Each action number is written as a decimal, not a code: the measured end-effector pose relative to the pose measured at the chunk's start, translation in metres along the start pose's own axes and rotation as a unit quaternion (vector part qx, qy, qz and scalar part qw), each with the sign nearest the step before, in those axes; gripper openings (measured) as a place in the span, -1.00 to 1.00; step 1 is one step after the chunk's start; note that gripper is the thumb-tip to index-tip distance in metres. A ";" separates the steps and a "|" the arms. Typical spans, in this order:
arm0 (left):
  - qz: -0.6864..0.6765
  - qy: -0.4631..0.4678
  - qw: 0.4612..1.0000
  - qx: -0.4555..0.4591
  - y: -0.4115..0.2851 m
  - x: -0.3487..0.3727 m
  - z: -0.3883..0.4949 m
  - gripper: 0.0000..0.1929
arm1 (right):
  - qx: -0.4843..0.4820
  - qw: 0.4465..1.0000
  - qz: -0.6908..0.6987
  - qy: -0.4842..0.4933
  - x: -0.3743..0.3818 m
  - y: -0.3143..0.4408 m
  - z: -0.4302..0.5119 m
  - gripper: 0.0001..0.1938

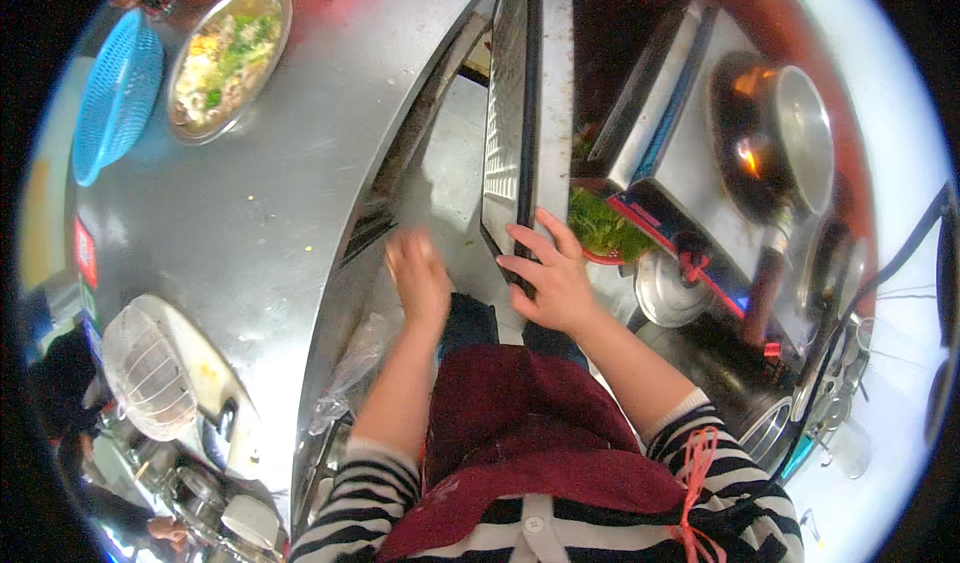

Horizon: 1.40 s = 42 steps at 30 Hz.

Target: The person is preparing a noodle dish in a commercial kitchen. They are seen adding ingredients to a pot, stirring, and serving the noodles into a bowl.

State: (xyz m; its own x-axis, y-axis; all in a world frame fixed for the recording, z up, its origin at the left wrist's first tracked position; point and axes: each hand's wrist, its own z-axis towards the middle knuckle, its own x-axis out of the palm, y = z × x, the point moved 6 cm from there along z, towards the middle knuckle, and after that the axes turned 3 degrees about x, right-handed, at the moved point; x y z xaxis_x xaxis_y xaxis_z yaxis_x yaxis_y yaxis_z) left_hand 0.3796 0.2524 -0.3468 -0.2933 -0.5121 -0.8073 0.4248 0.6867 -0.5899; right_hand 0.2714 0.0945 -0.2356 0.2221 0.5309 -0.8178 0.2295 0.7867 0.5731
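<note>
My right hand [553, 278] grips the top corner of a metal cabinet door [551, 98], its fingers spread over the edge and a dark gasket [531, 113]. The door stands swung out from under the steel counter [300, 158]. My left hand [420, 274] is motion-blurred in front of the opening beside the counter's edge. Its fingertips point away from me, and whether it holds anything is unclear. Pale floor [454, 150] shows between counter and door. The cabinet's inside is mostly hidden and dark.
On the counter are a metal bowl of mixed food [229, 60], a blue plastic basket [120, 98] and a mesh strainer [146, 368]. At right stand a wok [750, 128], leafy greens [604, 225] and a metal lid [667, 289]. Another person's hand [169, 531] shows lower left.
</note>
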 end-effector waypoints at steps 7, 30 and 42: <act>-0.424 0.246 0.752 -0.440 -0.013 -0.115 -0.133 -0.59 | -0.107 0.976 0.163 0.095 0.015 0.116 0.028 -0.32; -0.141 0.385 0.911 0.034 -0.303 0.062 -0.054 -0.64 | 0.453 0.705 0.451 -0.309 -0.293 -0.226 -0.220 -0.55; -0.013 0.239 0.961 0.136 -0.350 0.080 -0.044 -0.69 | 0.441 0.700 0.492 -0.271 -0.294 -0.259 -0.200 -0.55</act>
State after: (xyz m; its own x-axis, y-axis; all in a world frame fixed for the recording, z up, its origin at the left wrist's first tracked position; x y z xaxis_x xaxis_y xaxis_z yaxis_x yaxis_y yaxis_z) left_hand 0.1697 -0.0061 -0.2060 -0.6386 -0.1870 -0.7465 0.6018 0.4832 -0.6359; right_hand -0.0433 -0.2024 -0.1546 0.9556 0.2946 -0.0013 0.1561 -0.5028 0.8502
